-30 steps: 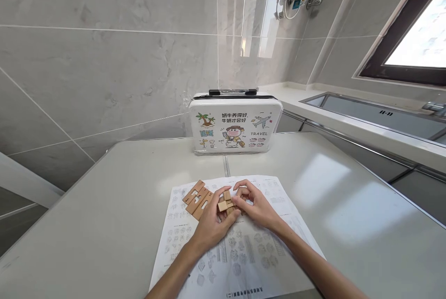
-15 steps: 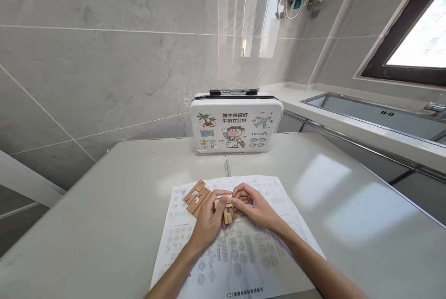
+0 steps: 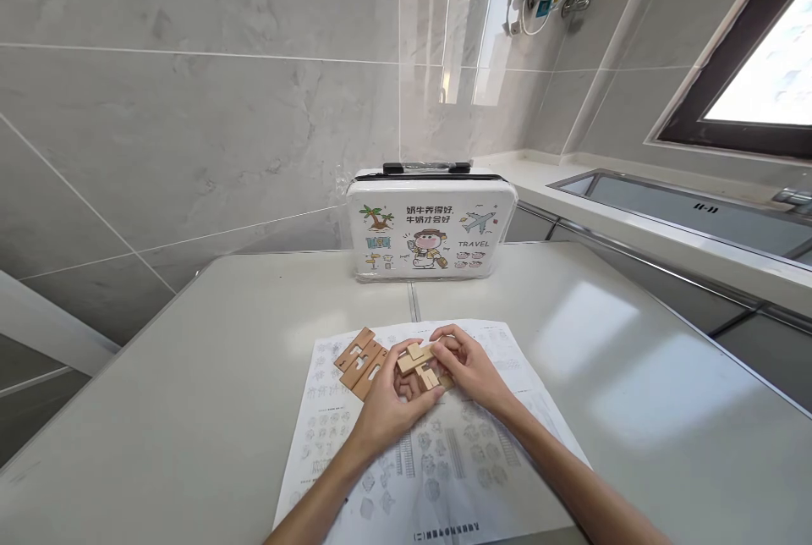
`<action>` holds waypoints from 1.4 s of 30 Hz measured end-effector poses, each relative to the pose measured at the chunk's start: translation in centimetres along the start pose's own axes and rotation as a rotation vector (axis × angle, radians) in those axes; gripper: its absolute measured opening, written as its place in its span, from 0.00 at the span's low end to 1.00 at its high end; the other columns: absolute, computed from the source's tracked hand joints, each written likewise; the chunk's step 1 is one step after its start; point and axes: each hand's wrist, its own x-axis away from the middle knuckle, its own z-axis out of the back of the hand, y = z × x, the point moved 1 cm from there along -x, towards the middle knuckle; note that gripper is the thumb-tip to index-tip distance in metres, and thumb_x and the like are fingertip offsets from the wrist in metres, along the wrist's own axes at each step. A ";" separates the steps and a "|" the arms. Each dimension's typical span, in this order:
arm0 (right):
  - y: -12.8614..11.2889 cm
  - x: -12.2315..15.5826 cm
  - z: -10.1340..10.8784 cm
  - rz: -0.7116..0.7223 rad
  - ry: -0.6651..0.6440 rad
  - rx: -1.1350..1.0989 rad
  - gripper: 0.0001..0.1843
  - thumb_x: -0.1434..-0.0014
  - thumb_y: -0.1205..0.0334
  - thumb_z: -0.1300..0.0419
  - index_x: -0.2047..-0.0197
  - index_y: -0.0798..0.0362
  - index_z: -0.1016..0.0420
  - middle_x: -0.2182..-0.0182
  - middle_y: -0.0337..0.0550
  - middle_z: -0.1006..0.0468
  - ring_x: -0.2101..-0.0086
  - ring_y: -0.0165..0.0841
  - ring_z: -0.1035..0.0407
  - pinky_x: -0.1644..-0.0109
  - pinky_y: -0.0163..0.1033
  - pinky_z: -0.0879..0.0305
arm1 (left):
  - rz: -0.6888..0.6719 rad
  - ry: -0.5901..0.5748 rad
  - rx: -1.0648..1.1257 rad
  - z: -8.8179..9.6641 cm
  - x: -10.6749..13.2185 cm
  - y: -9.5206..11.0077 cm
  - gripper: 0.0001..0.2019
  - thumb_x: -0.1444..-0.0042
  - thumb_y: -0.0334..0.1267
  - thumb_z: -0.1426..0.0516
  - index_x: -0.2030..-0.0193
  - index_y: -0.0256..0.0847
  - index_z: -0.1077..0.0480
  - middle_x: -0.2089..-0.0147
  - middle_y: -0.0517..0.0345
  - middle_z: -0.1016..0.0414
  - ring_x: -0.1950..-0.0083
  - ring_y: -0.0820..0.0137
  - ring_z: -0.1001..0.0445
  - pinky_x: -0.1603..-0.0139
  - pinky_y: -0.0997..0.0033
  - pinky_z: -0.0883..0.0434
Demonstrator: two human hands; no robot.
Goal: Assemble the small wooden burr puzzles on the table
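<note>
Both my hands meet over a printed instruction sheet on the table. My left hand and my right hand are closed together on a small cluster of notched wooden puzzle pieces, fingers curled round it from either side. To the left of my left hand, several loose notched wooden bars lie side by side on the sheet, touched by neither hand.
A white illustrated case with a black handle stands upright against the tiled wall at the table's far edge. A counter with a steel sink runs along the right, under a window. Pipes and cables hang on the wall above.
My hands have turned the held cluster of pieces; a bar now points up and left between my fingers. The loose bars on the sheet have not moved.
</note>
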 end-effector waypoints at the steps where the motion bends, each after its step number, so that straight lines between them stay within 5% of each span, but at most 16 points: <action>1: 0.0 -0.1 0.2 0.037 0.022 0.060 0.18 0.30 0.42 0.41 0.51 0.48 0.29 0.68 0.39 0.21 0.65 0.37 0.27 0.59 0.42 0.33 | 0.020 0.008 0.056 0.0 -0.1 0.0 0.33 0.45 0.45 0.30 0.35 0.46 0.37 0.49 0.52 0.21 0.54 0.64 0.21 0.53 0.65 0.24; 4: -0.4 -0.1 0.9 0.139 0.005 0.317 0.13 0.30 0.47 0.41 0.54 0.47 0.26 0.63 0.41 0.21 0.63 0.38 0.29 0.55 0.44 0.34 | 0.059 0.047 0.186 0.1 -0.6 -0.2 0.35 0.45 0.48 0.30 0.36 0.45 0.38 0.60 0.60 0.23 0.70 0.74 0.26 0.67 0.73 0.27; 7: -0.6 0.0 1.7 0.193 -0.151 0.488 0.11 0.35 0.49 0.33 0.59 0.47 0.25 0.61 0.41 0.22 0.60 0.39 0.30 0.53 0.45 0.34 | 0.071 0.085 0.243 0.4 -0.9 -0.2 0.36 0.46 0.52 0.30 0.37 0.44 0.39 0.70 0.69 0.31 0.80 0.81 0.39 0.78 0.78 0.39; 13: 0.0 0.1 2.3 0.196 -0.314 0.582 0.15 0.45 0.48 0.25 0.59 0.44 0.19 0.55 0.44 0.25 0.54 0.44 0.31 0.51 0.48 0.33 | 0.099 0.132 0.260 0.7 -1.1 -0.2 0.35 0.47 0.52 0.29 0.38 0.44 0.38 0.63 0.64 0.26 0.79 0.82 0.40 0.78 0.77 0.40; 20: -0.7 -0.2 2.4 0.057 -0.137 0.321 0.12 0.33 0.48 0.36 0.57 0.48 0.26 0.65 0.39 0.22 0.63 0.37 0.30 0.57 0.43 0.34 | 0.083 0.141 0.264 0.7 -1.2 -0.8 0.34 0.47 0.52 0.29 0.39 0.45 0.37 0.61 0.62 0.26 0.79 0.82 0.40 0.80 0.78 0.40; 26: -1.5 -0.3 2.8 -0.018 -0.053 0.147 0.23 0.37 0.43 0.33 0.44 0.46 0.24 0.59 0.41 0.19 0.58 0.39 0.26 0.51 0.45 0.32 | 0.070 0.141 0.255 0.6 -1.1 -0.7 0.34 0.48 0.52 0.29 0.40 0.46 0.36 0.55 0.59 0.26 0.76 0.82 0.38 0.80 0.79 0.40; 32: -0.7 -0.5 3.0 -0.126 0.034 -0.059 0.33 0.40 0.39 0.31 0.39 0.48 0.28 0.61 0.44 0.17 0.59 0.40 0.25 0.53 0.45 0.31 | 0.086 0.112 0.202 0.5 -1.0 -0.8 0.34 0.46 0.52 0.30 0.38 0.46 0.38 0.63 0.64 0.28 0.76 0.80 0.38 0.78 0.78 0.39; 36: -0.5 -0.5 2.9 -0.146 0.012 -0.048 0.30 0.39 0.36 0.33 0.43 0.48 0.26 0.65 0.41 0.17 0.65 0.38 0.26 0.53 0.46 0.30 | 0.091 0.110 0.163 0.5 -0.8 -0.5 0.34 0.45 0.53 0.30 0.37 0.46 0.37 0.62 0.61 0.26 0.72 0.76 0.32 0.76 0.77 0.37; 42: -0.7 -0.5 2.6 -0.178 -0.124 -0.173 0.27 0.37 0.35 0.36 0.47 0.47 0.22 0.55 0.45 0.16 0.54 0.42 0.22 0.45 0.49 0.28 | 0.093 0.126 0.168 0.3 -0.7 -0.2 0.35 0.46 0.53 0.30 0.36 0.46 0.38 0.61 0.60 0.23 0.71 0.73 0.29 0.75 0.76 0.36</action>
